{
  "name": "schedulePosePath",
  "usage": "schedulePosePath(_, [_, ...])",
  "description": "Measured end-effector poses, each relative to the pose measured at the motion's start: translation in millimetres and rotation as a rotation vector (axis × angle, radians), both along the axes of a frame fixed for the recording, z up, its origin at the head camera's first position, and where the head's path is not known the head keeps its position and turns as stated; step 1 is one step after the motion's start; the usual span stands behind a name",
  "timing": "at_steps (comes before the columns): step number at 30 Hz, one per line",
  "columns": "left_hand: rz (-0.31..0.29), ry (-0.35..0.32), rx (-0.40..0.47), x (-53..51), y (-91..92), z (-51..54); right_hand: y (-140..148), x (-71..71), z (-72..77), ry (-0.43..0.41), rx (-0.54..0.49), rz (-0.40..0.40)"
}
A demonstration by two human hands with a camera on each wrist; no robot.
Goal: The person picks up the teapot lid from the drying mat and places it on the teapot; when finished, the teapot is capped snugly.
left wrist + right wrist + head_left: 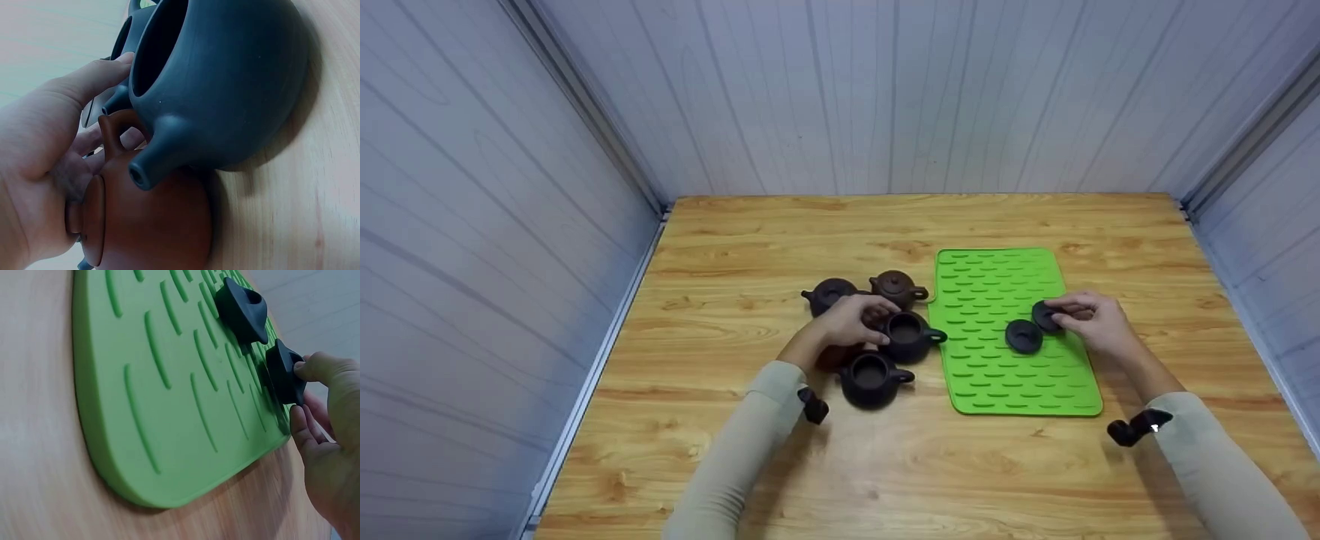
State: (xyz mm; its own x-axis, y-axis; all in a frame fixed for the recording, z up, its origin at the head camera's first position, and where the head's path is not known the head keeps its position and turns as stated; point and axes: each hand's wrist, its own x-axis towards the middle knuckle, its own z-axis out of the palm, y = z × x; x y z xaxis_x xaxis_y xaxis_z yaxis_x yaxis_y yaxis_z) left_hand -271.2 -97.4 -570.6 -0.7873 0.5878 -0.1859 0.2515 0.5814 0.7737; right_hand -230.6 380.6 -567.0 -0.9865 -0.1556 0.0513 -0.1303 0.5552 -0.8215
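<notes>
In the head view my left hand point(855, 321) curves round the spout side of a lidless black teapot point(913, 351), thumb and fingers at its left side. The left wrist view shows the thumb near that pot's rim; its fingertips are partly hidden. Another lidless black teapot point(236, 84) stands nearest that camera, beside a reddish-brown lidded teapot point(152, 219) under the palm. My right hand point(1095, 322) pinches a black teapot lid point(284, 374) by its edge at the mat's right side. A second black lid point(1024, 337) rests next to it on the green mat point(990, 390).
Behind the left hand stand a dark lidded teapot point(831, 295) and a brown lidded teapot point(896, 287). All sit close together left of the mat on the wooden table point(960, 472). Pale panelled walls point(855, 97) enclose the back and sides.
</notes>
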Motion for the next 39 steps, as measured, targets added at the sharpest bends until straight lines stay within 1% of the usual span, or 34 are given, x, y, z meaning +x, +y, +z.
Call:
schedulePosePath(1, [0.000,-0.003,-0.011,5.7,1.4,10.5,0,0.0,0.4,-0.003,-0.002,0.006])
schedulePosePath(2, [-0.002,-0.005,-0.016,9.9,2.4,18.4,-1,0.0,0.9,-0.005,-0.002,0.014])
schedulePosePath(4, [-0.001,-0.011,-0.017,15.1,3.1,27.0,-1,-0.4,2.9,-0.013,0.011,0.022])
schedulePosePath(5, [-0.003,-0.010,-0.011,15.7,2.8,27.6,-1,-0.7,4.0,-0.017,0.020,0.027])
schedulePosePath(6, [-0.005,-0.010,-0.021,18.6,4.0,33.3,-1,-1.2,5.2,-0.017,0.031,0.031])
schedulePosePath(13, [0.006,-0.017,-0.021,18.1,3.8,31.6,-4,-4.2,13.5,-0.048,0.060,0.027])
schedulePosePath(18, [0.008,-0.022,-0.022,18.0,4.3,32.7,-8,-6.7,16.6,-0.079,0.075,0.024])
schedulePosePath(24, [0.003,-0.015,-0.024,17.1,4.6,33.5,-17,-8.3,21.0,-0.103,0.072,0.029])
schedulePosePath(29, [-0.001,-0.011,-0.024,16.4,3.7,32.5,-24,-11.0,22.4,-0.100,0.050,0.046])
schedulePosePath(30, [-0.007,0.002,-0.021,12.9,2.8,24.9,-26,-11.5,22.2,-0.098,0.044,0.054])
schedulePosePath(34, [-0.011,-0.004,-0.021,13.0,2.3,24.4,-32,-13.0,23.0,-0.083,0.040,0.082])
schedulePosePath(36, [-0.012,-0.004,-0.020,13.0,2.1,24.3,-35,-13.4,24.0,-0.080,0.051,0.089])
schedulePosePath(37, [-0.006,-0.017,-0.024,16.7,2.7,31.6,-38,-13.4,24.6,-0.080,0.059,0.092])
schedulePosePath(39, [-0.002,-0.011,-0.030,16.8,2.2,31.7,-41,-13.5,25.4,-0.077,0.072,0.098])
